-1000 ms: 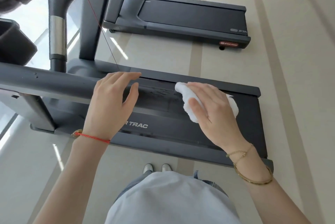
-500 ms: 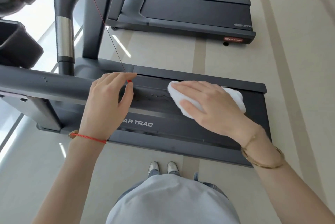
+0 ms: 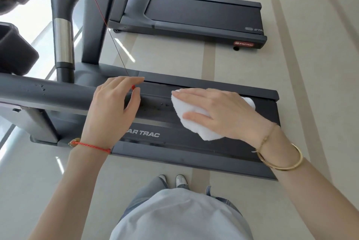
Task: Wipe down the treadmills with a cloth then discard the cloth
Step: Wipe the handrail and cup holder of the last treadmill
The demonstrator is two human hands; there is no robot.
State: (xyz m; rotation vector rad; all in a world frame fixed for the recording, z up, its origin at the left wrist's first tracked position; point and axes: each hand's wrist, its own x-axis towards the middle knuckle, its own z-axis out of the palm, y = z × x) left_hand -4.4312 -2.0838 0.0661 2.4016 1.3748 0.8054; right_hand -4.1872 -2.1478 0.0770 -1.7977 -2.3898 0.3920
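A white cloth lies on the dark grey handrail of the near treadmill, whose deck reads "STAR TRAC". My right hand presses flat on the cloth with straight fingers and the thumb spread out. My left hand rests on the same rail a short way to the left, fingers relaxed and holding nothing. Small water droplets sit on the rail between the two hands.
A thin red safety cord runs from the console down to a red clip beside my left thumb. A handlebar post with a silver band rises behind the rail. A second treadmill stands beyond on the pale floor. My feet are below.
My right hand has flattened on the cloth and slid it a little left along the rail, toward my left hand. The left hand has stayed on the rail.
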